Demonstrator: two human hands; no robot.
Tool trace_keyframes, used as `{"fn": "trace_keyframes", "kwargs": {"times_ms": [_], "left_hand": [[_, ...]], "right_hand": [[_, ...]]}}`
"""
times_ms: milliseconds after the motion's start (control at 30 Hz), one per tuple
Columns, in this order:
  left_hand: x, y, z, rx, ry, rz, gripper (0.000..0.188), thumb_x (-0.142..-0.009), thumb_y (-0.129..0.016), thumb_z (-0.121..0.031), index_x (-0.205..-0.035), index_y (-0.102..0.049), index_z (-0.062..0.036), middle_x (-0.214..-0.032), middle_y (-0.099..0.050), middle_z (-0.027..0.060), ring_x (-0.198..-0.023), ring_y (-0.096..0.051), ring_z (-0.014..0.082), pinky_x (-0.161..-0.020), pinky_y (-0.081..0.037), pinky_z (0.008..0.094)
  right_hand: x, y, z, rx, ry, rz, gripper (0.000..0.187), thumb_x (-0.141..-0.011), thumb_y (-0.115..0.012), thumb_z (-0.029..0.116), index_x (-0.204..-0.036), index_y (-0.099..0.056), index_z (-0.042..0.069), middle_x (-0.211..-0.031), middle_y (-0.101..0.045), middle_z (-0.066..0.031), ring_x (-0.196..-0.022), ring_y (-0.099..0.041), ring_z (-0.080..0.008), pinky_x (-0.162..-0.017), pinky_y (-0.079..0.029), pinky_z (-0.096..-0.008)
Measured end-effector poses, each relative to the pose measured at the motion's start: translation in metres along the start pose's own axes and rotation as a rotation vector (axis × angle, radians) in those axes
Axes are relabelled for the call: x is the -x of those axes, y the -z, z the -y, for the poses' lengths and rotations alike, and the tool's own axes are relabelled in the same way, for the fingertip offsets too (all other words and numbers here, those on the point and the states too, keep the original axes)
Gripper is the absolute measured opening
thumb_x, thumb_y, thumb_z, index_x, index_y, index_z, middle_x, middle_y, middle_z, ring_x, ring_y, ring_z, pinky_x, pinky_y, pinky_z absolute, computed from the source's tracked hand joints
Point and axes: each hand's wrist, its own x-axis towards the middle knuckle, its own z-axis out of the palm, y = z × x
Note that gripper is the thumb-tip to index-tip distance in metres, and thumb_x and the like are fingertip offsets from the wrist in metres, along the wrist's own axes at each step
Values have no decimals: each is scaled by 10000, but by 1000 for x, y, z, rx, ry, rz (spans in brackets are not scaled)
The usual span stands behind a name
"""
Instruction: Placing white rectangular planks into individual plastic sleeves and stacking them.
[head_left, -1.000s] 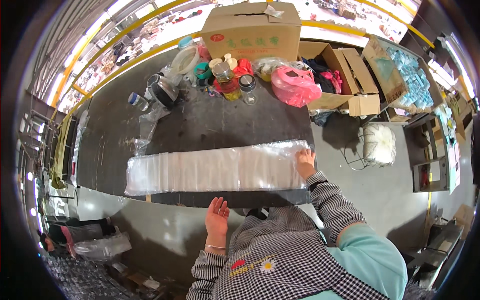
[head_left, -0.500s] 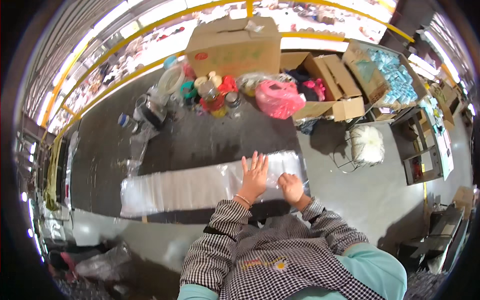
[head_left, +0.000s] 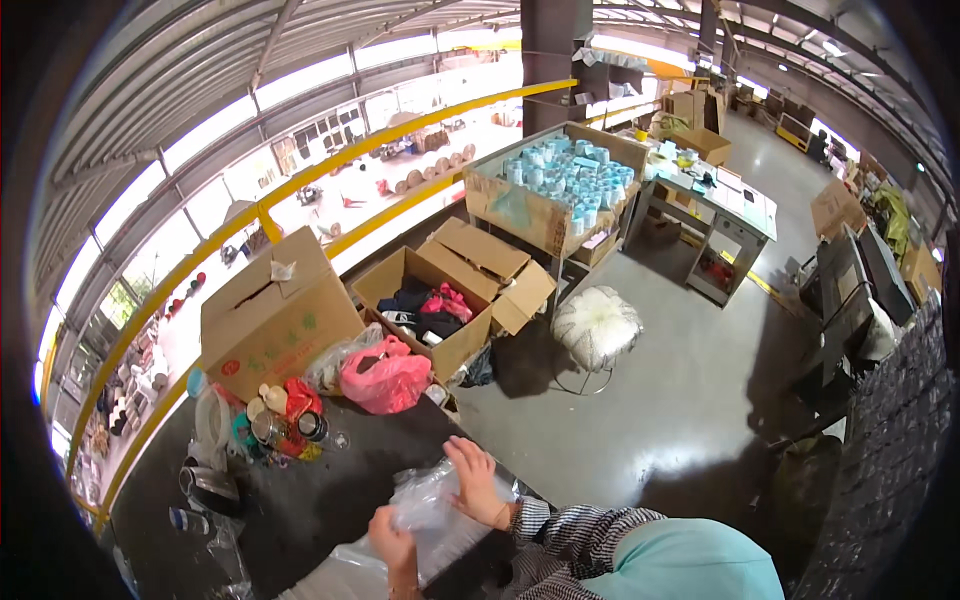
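A long strip of clear plastic film (head_left: 432, 515) lies along the near edge of the dark table (head_left: 300, 505), its right end wrinkled and bunched up. My left hand (head_left: 395, 548) is closed at the film's far edge, with the fingers curled on the plastic. To its right, my right hand (head_left: 478, 486) rests at the film's end near the table corner, its fingers stretched and slightly apart. The lower part of the film runs out of view at the bottom.
A pink plastic bag (head_left: 388, 378), jars (head_left: 312, 427) and a large closed carton (head_left: 280, 320) stand at the table's far side. Beyond are an open carton (head_left: 405, 272), a bin of light-blue pieces (head_left: 520, 215), a white-covered stool (head_left: 597, 325) and a grey desk (head_left: 725, 245).
My view has swung up and to the right. The left hand, flat with spread fingers before, is now curled on the film. The right hand has gone from closed to stretched fingers.
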Motion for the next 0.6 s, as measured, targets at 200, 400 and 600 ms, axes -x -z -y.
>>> {"fn": "trace_keyframes", "kwargs": {"times_ms": [200,400,600], "left_hand": [[24,90,-77,-475,406,9,432,-1028,-443,-313,-1316,-546,-7,-1339,-588,210,-1178,-578,406,-1013,-453,467],[96,170,-58,-797,-165,-658,333,-986,-494,-190,-1150,-600,80,-1037,-676,202,-853,-653,326,-737,-521,412],[236,280,-86,-1019,160,-1209,196,-867,-618,-91,-1011,-680,27,-954,-699,173,-831,-662,308,-752,-525,404]], "right_hand": [[19,-77,23,-1399,-701,694,532,-897,-749,333,-1285,-586,6,-1100,-669,-31,-982,-599,-132,-854,-493,-314],[-3,-50,193,-1495,-284,404,309,-1019,-557,159,-1252,-577,-42,-1110,-669,-47,-1031,-585,-133,-931,-469,-289],[100,-36,407,-1861,290,444,342,-947,-663,167,-1226,-573,-10,-1116,-609,-151,-999,-649,-271,-846,-513,-402]]}}
